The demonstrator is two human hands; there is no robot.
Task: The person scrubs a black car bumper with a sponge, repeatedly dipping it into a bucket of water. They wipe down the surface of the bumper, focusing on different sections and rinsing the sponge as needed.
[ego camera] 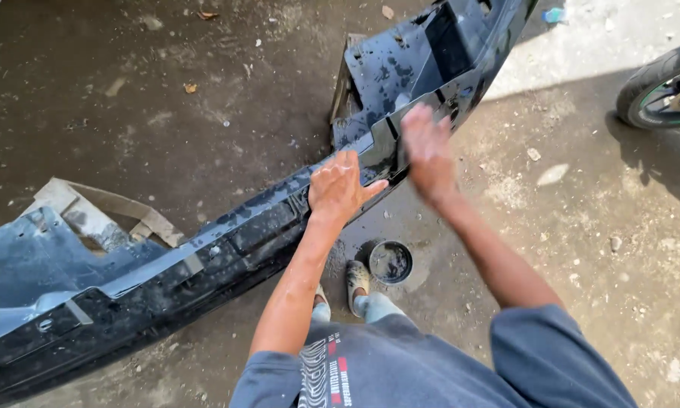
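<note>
Both arms stretched out forward, left hand (340, 187) pressed flat palm-down with fingers spread, right hand (428, 153) open and motion-blurred.

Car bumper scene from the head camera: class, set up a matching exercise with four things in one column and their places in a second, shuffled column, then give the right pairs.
Column one:
1. left hand
2. right hand
3. small round tub
4. motorcycle wheel

Column two:
A. at the top right edge of the view
B. flat on the top edge of the black car bumper
C. on the dirt ground beside the person's foot
D. blurred, over the bumper, farther along than the other hand

Pairs: 1-B, 2-D, 3-C, 4-A
</note>
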